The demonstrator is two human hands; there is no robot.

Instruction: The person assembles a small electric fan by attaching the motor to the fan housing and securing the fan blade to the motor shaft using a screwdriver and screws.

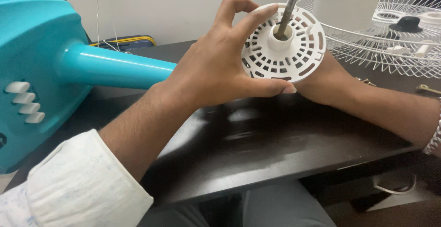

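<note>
two hands are closed on one white slotted motor cover (285, 48), out of which a grey metal shaft (287, 12) sticks. the left hand (220, 66) is wrapped around the cover's near rim, thumb below and forefinger over the top; the right hand (326, 78) is mostly hidden behind it. a teal fan stand (59, 66) is laid to the left of the left hand. beyond the right hand a white wire fan guard (390, 43) is rested on the dark table (257, 140).

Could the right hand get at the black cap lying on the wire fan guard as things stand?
Probably yes: the black cap lies uncovered on the wire guard just beyond the right hand, though that hand sits behind the white disc.
</note>
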